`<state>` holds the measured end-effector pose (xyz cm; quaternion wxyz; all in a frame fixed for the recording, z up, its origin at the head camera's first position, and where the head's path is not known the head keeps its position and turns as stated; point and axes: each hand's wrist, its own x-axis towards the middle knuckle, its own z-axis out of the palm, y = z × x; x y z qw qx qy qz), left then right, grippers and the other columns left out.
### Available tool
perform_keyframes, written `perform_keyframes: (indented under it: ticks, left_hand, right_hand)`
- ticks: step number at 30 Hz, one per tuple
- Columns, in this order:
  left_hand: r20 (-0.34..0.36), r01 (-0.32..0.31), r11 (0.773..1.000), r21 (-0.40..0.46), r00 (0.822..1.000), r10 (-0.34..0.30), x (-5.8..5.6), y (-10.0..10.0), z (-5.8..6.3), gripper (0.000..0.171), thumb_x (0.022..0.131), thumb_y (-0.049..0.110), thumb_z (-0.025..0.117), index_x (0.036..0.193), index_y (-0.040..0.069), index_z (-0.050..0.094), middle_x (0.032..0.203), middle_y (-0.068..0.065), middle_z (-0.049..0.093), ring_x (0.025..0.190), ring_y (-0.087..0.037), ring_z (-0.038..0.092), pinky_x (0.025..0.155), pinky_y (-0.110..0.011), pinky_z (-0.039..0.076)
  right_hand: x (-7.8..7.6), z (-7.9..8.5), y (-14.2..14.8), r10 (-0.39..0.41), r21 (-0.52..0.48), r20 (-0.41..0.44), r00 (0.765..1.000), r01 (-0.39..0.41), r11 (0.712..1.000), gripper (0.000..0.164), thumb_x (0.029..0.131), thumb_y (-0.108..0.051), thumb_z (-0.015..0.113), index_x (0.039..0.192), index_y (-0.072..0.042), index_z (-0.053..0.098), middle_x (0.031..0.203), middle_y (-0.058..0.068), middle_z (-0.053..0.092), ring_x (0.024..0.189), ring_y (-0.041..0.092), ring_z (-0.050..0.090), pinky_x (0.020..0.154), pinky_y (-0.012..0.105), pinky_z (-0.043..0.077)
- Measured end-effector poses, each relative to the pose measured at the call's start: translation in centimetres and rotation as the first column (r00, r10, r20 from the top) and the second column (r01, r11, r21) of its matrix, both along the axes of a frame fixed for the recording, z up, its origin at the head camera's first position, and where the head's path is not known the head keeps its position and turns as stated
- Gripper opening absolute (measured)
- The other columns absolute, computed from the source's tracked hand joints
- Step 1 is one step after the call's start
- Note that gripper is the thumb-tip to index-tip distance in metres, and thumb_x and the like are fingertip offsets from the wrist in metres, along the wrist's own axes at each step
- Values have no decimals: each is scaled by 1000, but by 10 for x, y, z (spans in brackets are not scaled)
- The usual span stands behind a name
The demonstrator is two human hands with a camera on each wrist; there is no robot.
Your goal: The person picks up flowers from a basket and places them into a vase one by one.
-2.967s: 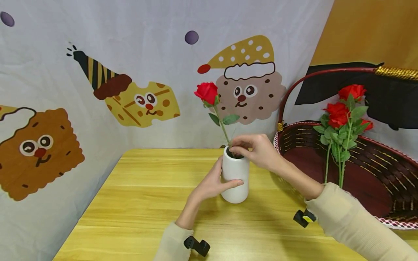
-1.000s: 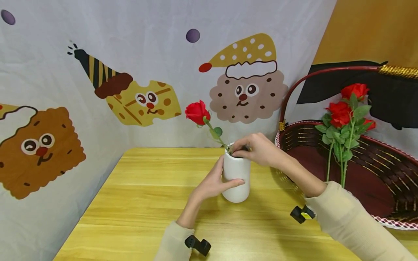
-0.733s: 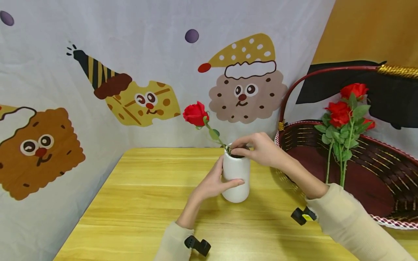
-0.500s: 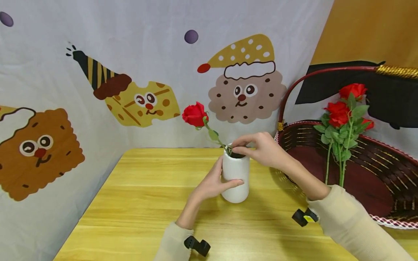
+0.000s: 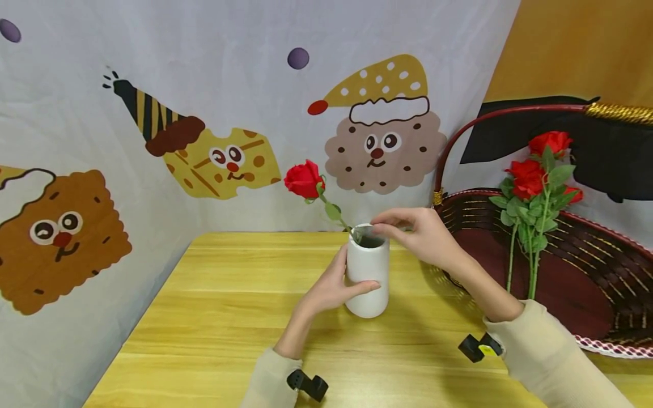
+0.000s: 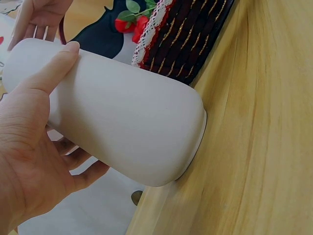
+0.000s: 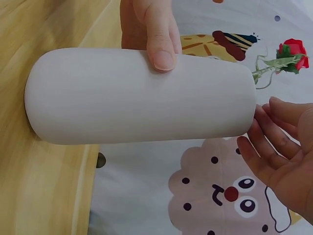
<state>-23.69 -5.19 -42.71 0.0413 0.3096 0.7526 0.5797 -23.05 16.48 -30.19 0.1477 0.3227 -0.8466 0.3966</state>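
Observation:
A white vase stands upright on the wooden table. My left hand grips it around the side, thumb across the front; the left wrist view shows the fingers curled round the far side of the vase. One red rose leans left out of the vase's mouth, the lower end of its stem hidden inside. At the right side of the rim is my right hand, its fingers loosely bent and holding nothing. In the right wrist view those fingertips are right by the rim; whether they touch it I cannot tell.
To the right stands a dark woven basket with a tall handle and lace-trimmed edge. Several red roses with green leaves lie in it. Behind the table hangs a cloth printed with cartoon biscuits.
The rose has tipped left and lower, against the vase's rim. My right hand has let go of its stem and drawn back to the right. My left hand keeps its hold on the vase.

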Motion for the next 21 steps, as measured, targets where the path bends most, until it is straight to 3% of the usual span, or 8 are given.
perform_keyframes:
  ticks: [8,21]
  left_hand:
    - [-17,2,1000,6,1000,-2,0,2,1,84,90,30,79,154,32,25,139,8,49,124,-13,53,106,-42,42]
    - [-18,-18,1000,-5,1000,18,0,2,0,86,88,31,81,154,34,26,139,10,48,125,-12,52,108,-43,40]
  right_hand:
    - [7,-2,7,-32,-37,15,999,33,999,15,96,-15,71,107,-9,78,101,-3,75,89,10,71,77,22,54]
    - [17,-2,23,-16,-120,100,995,28,992,14,98,-13,68,109,-10,76,103,2,75,83,14,72,76,26,58]
